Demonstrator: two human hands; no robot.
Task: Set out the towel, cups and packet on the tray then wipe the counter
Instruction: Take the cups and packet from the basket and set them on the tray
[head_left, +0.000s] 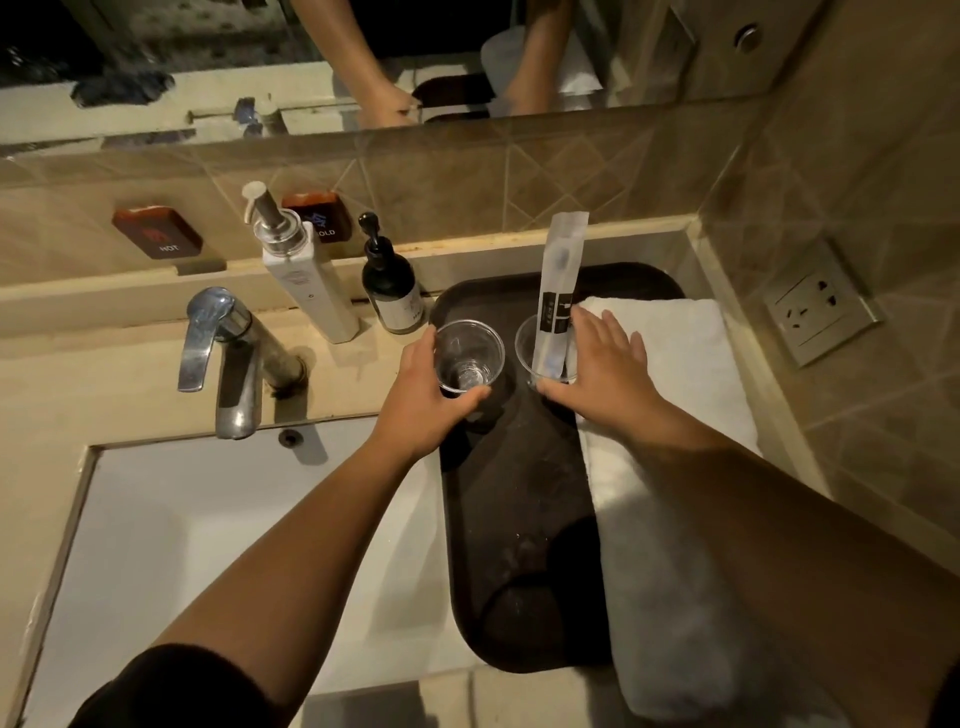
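Note:
A dark brown tray (514, 499) lies on the counter to the right of the sink. A folded white towel (670, 519) runs along the tray's right side. Two clear plastic cups stand at the tray's far end. My left hand (421, 400) is wrapped around the left cup (467, 353). The right cup (540, 353) holds a long clear packet (558, 291) standing upright with a dark label. My right hand (602, 369) has its fingers spread, thumb and palm against that cup's right side and resting over the towel.
A white sink (223, 545) with a chrome tap (228, 358) is on the left. A white pump bottle (306, 275) and a dark pump bottle (389, 286) stand behind the tray's left corner. A wall socket (821, 306) is on the right; a mirror spans the top.

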